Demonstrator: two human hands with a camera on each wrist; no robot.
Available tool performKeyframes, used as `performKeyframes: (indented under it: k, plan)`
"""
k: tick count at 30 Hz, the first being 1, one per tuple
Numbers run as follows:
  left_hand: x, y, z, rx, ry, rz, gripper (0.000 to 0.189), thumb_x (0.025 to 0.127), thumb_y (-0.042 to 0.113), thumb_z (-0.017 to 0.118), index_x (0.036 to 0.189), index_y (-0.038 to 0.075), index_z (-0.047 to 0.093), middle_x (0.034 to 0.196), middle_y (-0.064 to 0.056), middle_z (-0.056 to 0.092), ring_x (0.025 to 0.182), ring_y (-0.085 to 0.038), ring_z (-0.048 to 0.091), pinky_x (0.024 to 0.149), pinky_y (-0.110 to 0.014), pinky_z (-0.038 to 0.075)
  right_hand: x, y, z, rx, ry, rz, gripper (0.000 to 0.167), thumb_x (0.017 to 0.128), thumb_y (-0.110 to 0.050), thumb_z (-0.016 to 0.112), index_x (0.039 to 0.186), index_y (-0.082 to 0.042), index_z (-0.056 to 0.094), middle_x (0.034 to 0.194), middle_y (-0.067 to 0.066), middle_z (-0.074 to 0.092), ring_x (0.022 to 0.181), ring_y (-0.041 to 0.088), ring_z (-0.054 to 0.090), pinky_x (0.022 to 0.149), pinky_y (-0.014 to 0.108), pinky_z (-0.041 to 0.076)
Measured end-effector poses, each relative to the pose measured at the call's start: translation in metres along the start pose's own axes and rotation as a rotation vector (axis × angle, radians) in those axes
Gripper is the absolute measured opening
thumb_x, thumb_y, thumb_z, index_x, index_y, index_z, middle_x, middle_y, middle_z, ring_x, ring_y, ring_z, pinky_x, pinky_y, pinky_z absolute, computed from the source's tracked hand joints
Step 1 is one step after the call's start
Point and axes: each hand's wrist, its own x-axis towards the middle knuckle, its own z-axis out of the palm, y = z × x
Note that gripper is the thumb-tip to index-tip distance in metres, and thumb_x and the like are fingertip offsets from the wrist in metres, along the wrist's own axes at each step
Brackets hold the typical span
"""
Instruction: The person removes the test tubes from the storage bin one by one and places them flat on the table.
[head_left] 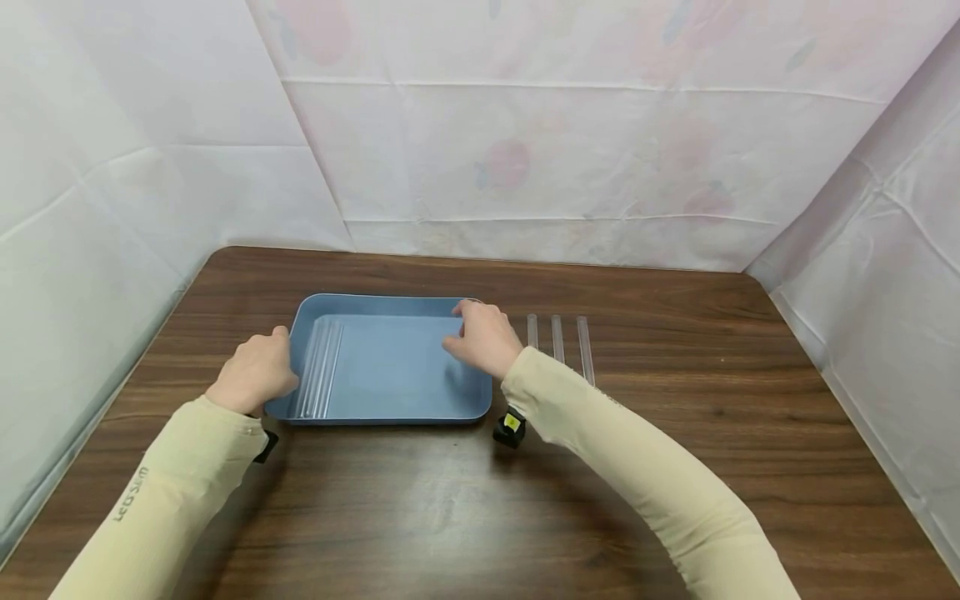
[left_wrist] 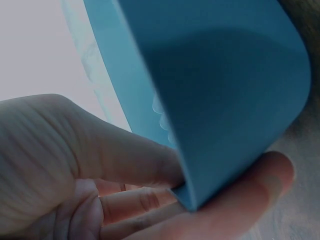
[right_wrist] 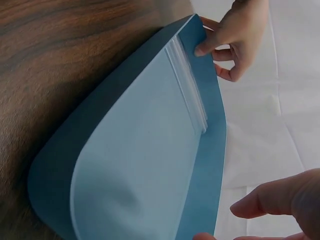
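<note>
A shallow blue tray [head_left: 397, 367] sits on the wooden table, with several clear tubes [head_left: 321, 369] lying side by side along its left end. My left hand [head_left: 257, 367] grips the tray's left wall; in the left wrist view its thumb [left_wrist: 145, 160] is inside the rim and its fingers are outside and beneath. Over the tray's right end is my right hand [head_left: 483, 337], thumb and fingers spread apart near the far right corner. The right wrist view shows that thumb [right_wrist: 270, 200] off the wall, with a fingertip at the rim; the other fingers are mostly cut off.
Three clear tubes [head_left: 557, 337] lie apart on the table [head_left: 712, 400] to the right of the tray, partly hidden by my right sleeve [head_left: 622, 450]. White cloth [head_left: 600, 167] with faint fruit prints hangs behind the table, and more cloth encloses both sides.
</note>
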Motion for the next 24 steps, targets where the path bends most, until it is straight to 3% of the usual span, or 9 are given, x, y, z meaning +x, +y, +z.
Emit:
performKeyframes:
  k: [10,13,21,24]
  plan:
    - [0.0,0.0,-0.001,-0.001,0.005,0.006,0.047,0.077,0.0,0.051,0.115,-0.023,0.035,0.078,-0.03,0.053,0.064,-0.036,0.052,0.052,-0.041,0.042,0.005,-0.014,0.012,-0.095,-0.023,-0.04,0.041,0.09,-0.021,0.061,0.127,-0.005,0.059,0.096,0.008,0.069,0.071,0.015,0.061,0.051,0.026,0.044]
    - [0.001,0.0,0.0,-0.004,-0.003,0.006,0.046,0.078,0.0,0.051,0.115,-0.023,0.036,0.078,-0.029,0.053,0.063,-0.036,0.053,0.052,-0.04,0.042,0.007,-0.017,0.014,-0.115,-0.037,-0.06,0.04,0.09,-0.021,0.061,0.126,-0.005,0.06,0.095,0.007,0.069,0.07,0.014,0.061,0.054,0.026,0.044]
    - [0.0,0.002,0.0,-0.003,-0.002,0.006,0.047,0.078,0.0,0.051,0.115,-0.023,0.036,0.078,-0.031,0.054,0.064,-0.037,0.054,0.052,-0.04,0.043,0.013,-0.027,0.022,-0.188,-0.096,-0.063,0.041,0.09,-0.025,0.061,0.127,-0.007,0.06,0.124,0.007,0.064,0.088,0.021,0.067,0.075,0.035,0.053]
    - [0.0,0.002,0.0,-0.006,0.001,0.008,0.046,0.078,0.0,0.051,0.114,-0.023,0.036,0.078,-0.03,0.054,0.063,-0.036,0.054,0.052,-0.04,0.043,0.016,-0.034,0.024,-0.22,-0.126,-0.042,0.041,0.09,-0.028,0.061,0.127,-0.009,0.061,0.124,0.006,0.064,0.091,0.021,0.067,0.074,0.035,0.053]
